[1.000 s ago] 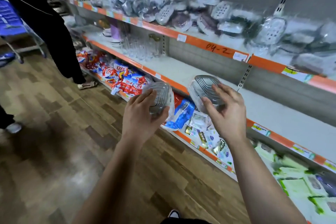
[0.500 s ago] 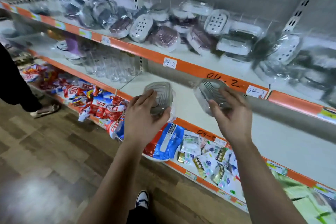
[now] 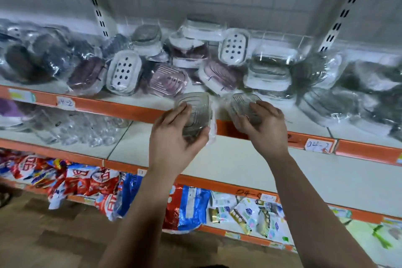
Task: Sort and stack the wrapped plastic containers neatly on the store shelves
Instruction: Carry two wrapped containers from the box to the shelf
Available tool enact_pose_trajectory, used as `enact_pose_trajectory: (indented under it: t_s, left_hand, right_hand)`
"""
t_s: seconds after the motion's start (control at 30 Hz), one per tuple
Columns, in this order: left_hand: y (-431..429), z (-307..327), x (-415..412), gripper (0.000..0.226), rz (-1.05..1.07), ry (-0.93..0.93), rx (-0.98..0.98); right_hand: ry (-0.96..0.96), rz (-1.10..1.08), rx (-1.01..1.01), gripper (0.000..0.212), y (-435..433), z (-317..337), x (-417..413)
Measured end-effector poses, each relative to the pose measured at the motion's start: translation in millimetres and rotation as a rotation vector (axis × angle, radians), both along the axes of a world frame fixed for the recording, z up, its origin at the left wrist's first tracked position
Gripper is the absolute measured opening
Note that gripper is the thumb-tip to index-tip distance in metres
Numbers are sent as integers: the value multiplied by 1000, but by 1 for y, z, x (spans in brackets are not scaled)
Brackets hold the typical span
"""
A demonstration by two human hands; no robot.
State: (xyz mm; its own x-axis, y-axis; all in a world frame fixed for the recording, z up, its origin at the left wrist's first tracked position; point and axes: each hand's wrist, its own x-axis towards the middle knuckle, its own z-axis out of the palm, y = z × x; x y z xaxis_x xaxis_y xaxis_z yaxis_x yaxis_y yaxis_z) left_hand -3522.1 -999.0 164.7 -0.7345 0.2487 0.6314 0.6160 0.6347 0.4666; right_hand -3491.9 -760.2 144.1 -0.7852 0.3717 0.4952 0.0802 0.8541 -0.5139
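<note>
Hands: left hand [image 3: 174, 137] grips one clear container [image 3: 196, 111], right hand [image 3: 267, 128] grips a second container [image 3: 241, 102].

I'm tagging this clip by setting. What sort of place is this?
Most likely a small general store. Tiered shelves with orange edge strips carry handwritten tags, wrapped soap dishes are piled on the top shelf, and bright packets fill the bottom one.

Left hand [image 3: 174, 137], right hand [image 3: 264, 128] — each gripping wrapped container.
</note>
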Motion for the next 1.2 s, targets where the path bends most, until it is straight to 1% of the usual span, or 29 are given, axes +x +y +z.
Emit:
enact_pose_trajectory:
  t_s: [0.07, 0.23, 0.4, 0.5, 0.57, 0.6, 0.73, 0.83, 0.93, 1.0, 1.1, 1.2]
  left_hand:
    - [9, 0, -10, 63, -18, 15, -4]
    - [23, 5, -25, 64, -45, 36, -7]
    - [37, 4, -30, 63, -81, 37, -4]
    - [43, 4, -31, 62, -101, 32, -7]
    - [47, 5, -34, 63, -108, 38, -11]
    - [50, 6, -36, 63, -111, 44, -15]
    - [70, 14, -44, 66, -166, 26, -44]
    - [88, 18, -51, 69, -217, -12, -56]
    - [106, 20, -58, 72, -244, -11, -127]
    - [117, 21, -63, 70, -229, 53, -192]
    - [129, 22, -70, 68, -194, 125, -240]
    - [139, 16, -73, 69, -176, 153, -295]
  right_hand:
    - [5, -2, 33, 62, 3, -5, -11]
    - [52, -16, 98, 57, 6, -12, -29]
    - [-134, -39, 188, 62, 4, -12, -32]
    - [-196, 30, 121, 67, 12, -10, -27]
    - [-172, 70, 61, 73, 17, -6, -19]
    - [-144, 75, 35, 72, 18, -5, -15]
    - [-52, -19, 22, 55, 31, -4, 5]
    - [-64, -109, 97, 51, 54, -14, 14]
    - [-23, -187, 213, 35, 66, -29, 19]
    - [25, -227, 279, 32, 64, -35, 19]
    - [55, -256, 304, 33, 63, -38, 15]
    - [90, -262, 333, 33, 63, -40, 14]
